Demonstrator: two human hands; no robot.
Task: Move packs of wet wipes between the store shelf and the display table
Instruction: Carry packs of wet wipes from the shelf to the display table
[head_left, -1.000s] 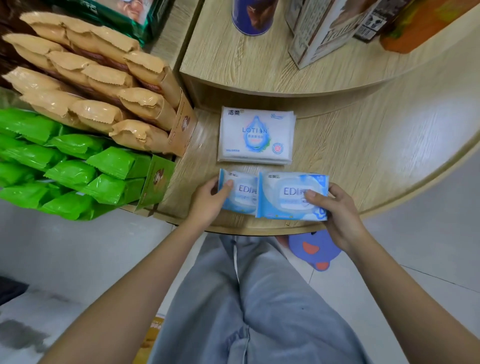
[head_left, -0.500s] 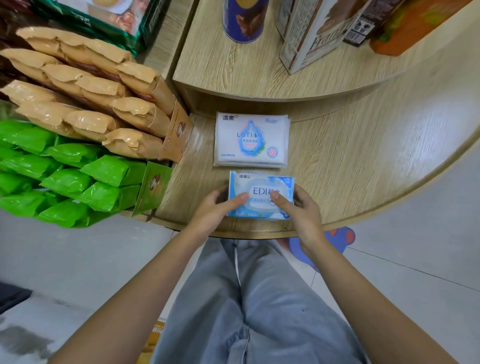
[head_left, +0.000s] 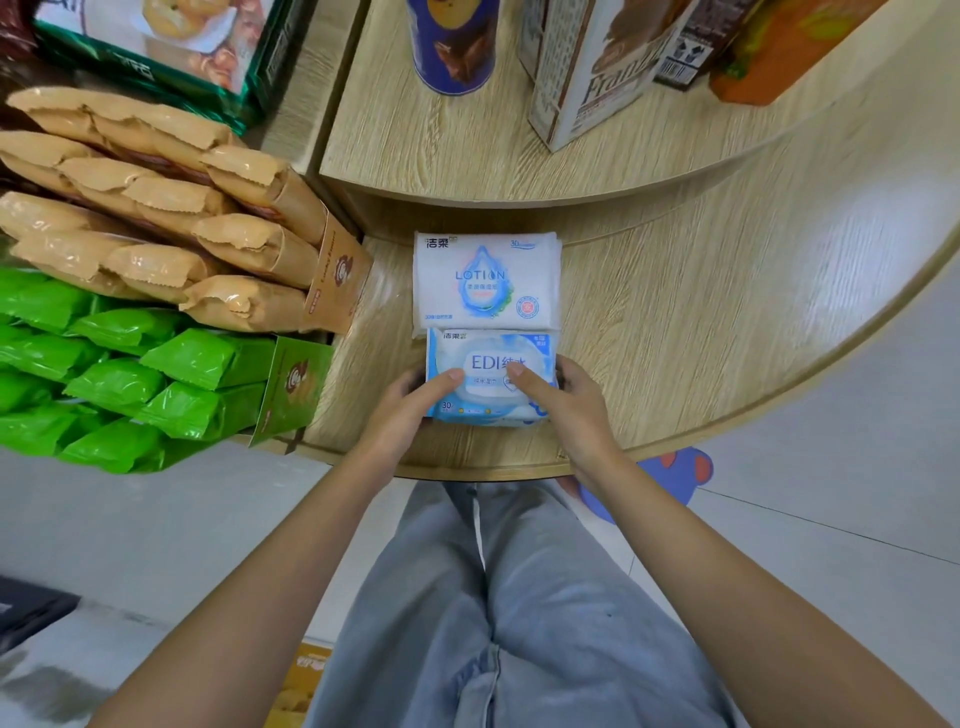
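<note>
Both hands are on the blue wipes pack (head_left: 491, 358). The left hand (head_left: 410, 410) clamps its left end and the right hand (head_left: 571, 405) its right end, thumbs flat on top, other fingers tucked round the sides & mostly hidden. The pack lies flat on the lower tier of the wooden table (head_left: 675, 338), near the front edge. Directly beyond the grip, its far edge touches or slightly overlaps the white lotion pack (head_left: 488, 280). Well off to the left of the grip are green snack bags (head_left: 182, 364), w/ tan snack bags (head_left: 249, 249) behind them.

Step in hand is prob. squaring the pack up or readying a lift; can't tell which. To do it well:
- Put even pressure on both ends so the soft pack doesn't bow.
- If lifting, go straight up first so the far edge doesn't drag the lotion pack along.
- The lower edge hints at a 2nd pack beneath, not sure. If so, pinch top-to-bottom so nothing slides out.
</note>
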